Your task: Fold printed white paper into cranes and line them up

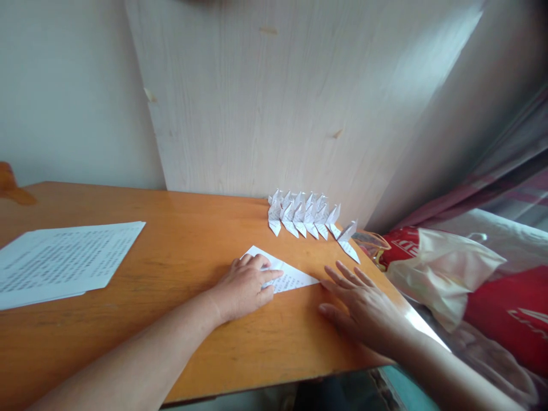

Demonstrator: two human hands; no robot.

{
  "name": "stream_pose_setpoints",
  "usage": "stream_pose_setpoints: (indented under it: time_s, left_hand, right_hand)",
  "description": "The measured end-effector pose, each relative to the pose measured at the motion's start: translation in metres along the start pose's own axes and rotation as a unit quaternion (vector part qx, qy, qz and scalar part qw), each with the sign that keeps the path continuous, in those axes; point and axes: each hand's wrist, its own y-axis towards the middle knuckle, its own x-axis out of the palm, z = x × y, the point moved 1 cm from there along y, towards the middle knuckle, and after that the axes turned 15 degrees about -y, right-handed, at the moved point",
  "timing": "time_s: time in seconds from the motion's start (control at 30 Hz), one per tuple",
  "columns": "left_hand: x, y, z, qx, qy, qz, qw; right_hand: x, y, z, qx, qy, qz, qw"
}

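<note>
A printed sheet of paper (291, 278), folded into a triangle, lies flat on the wooden table (192, 228). My left hand (246, 285) rests on its left part with the fingers partly spread, pressing it down and hiding some of it. At the triangle's right tip is my right hand (359, 305), palm down and fingers spread, holding nothing. Beyond the hands, several folded paper pieces (298, 220) of the same printed paper stand in rows. One more folded piece (350, 242) stands a little apart, near the table's right edge.
Printed sheets (68, 260) lie stacked at the table's left. A pale wood-grain panel (265, 103) rises along the back edge. Past the right edge are red bags (509, 319) and a cream-coloured bag (449, 268). An orange object (12, 185) juts in at far left.
</note>
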Motion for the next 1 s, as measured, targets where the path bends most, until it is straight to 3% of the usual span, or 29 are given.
stream_pose_setpoints:
  time_s: [0.1, 0.17, 0.23, 0.37, 0.47, 0.57, 0.77, 1.0]
  left_hand:
    - [0.0, 0.0, -0.001, -0.003, 0.003, -0.004, 1.0]
    - [0.0, 0.0, -0.001, -0.002, 0.004, -0.004, 1.0]
    - [-0.001, -0.001, 0.0, -0.001, 0.004, -0.004, 1.0]
    - [0.0, -0.001, 0.0, 0.003, 0.009, 0.001, 1.0]
    - [0.002, -0.001, 0.0, 0.007, 0.014, 0.007, 1.0]
    - [0.003, -0.001, -0.001, 0.008, 0.015, 0.008, 1.0]
    - [0.003, 0.0, -0.001, 0.008, 0.007, 0.011, 1.0]
    - [0.004, 0.001, -0.003, 0.01, 0.008, 0.009, 1.0]
  right_hand:
    - [-0.008, 0.013, -0.006, 0.04, 0.105, 0.047, 0.993]
    - [-0.014, 0.025, -0.013, 0.081, 0.216, 0.065, 0.971]
    - [-0.017, 0.04, -0.023, 0.1, 0.305, 0.042, 0.946]
    - [-0.014, 0.071, -0.036, 0.107, 0.358, -0.027, 0.927]
    - [-0.007, 0.087, -0.039, 0.109, 0.326, -0.132, 0.93]
    - [-0.003, 0.095, -0.038, 0.092, 0.301, -0.192, 0.93]
    - [-0.008, 0.103, -0.039, 0.061, 0.272, -0.248, 0.928]
    - [-0.007, 0.105, -0.043, 0.041, 0.209, -0.243, 0.946]
